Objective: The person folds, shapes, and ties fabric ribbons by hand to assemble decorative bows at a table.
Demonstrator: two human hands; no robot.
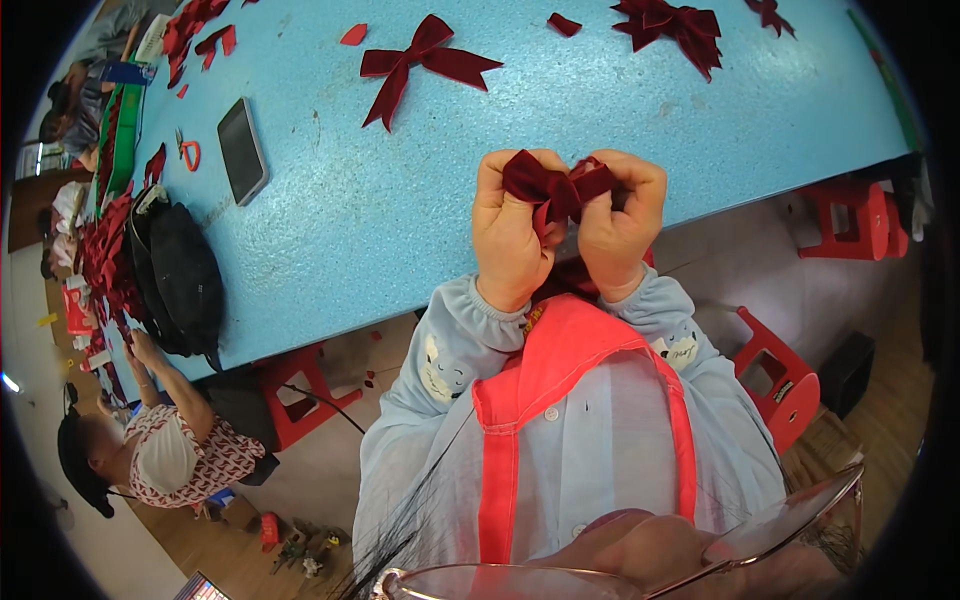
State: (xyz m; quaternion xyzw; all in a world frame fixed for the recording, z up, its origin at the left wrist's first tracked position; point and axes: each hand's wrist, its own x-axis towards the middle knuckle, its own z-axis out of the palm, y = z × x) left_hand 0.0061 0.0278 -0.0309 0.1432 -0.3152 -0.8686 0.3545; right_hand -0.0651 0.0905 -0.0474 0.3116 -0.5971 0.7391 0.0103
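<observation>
Between my two hands, above the near edge of the blue table (320, 250), is a dark red velvet bow (556, 192). My left hand (512, 230) pinches its left loop, thumb in front and fingers curled behind. On the other side my right hand (625, 215) grips the right loop the same way. The knot shows between my thumbs, and a short tail hangs below it. My fingertips behind the ribbon are hidden. A finished-looking velvet bow (428, 68) lies flat on the table beyond my hands, and a pile of bows (672, 32) lies farther right.
Left on the table are a phone (242, 152), orange-handled scissors (188, 152), a black bag (175, 270) and heaped red ribbon (108, 250). A person (180, 440) works at the table's left end. Red stools (775, 380) stand to the right, and another red stool (300, 395) by the near edge.
</observation>
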